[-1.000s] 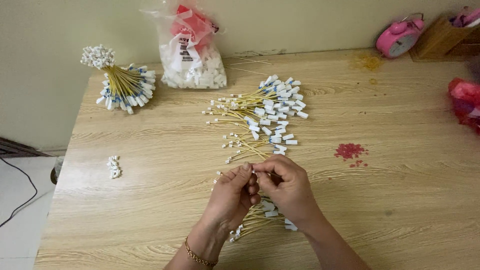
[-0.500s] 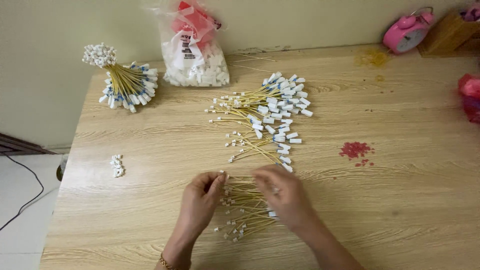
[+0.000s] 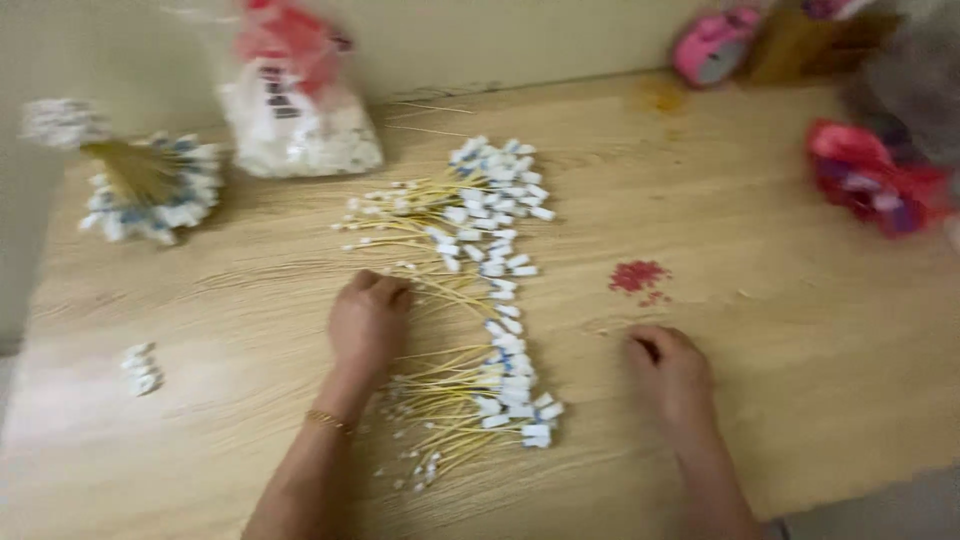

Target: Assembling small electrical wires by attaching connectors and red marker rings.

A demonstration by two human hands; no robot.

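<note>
Many thin yellow wires with white end tags lie spread in a long pile down the middle of the wooden table. My left hand rests curled on the left side of the pile, fingertips touching the wires near its middle. My right hand lies on bare wood to the right of the pile, fingers curled; whether it holds anything cannot be made out. A nearer heap of the same wires sits between my forearms. The picture is motion-blurred.
A tied bundle of the same wires lies at the far left. A clear bag of white pieces stands at the back. Small white pieces lie at the left. A red speck patch, red item and pink object sit right.
My hands were together over the near heap; they have parted. The left has gone up onto the pile, the right out to the bare wood. The view has shifted right.
</note>
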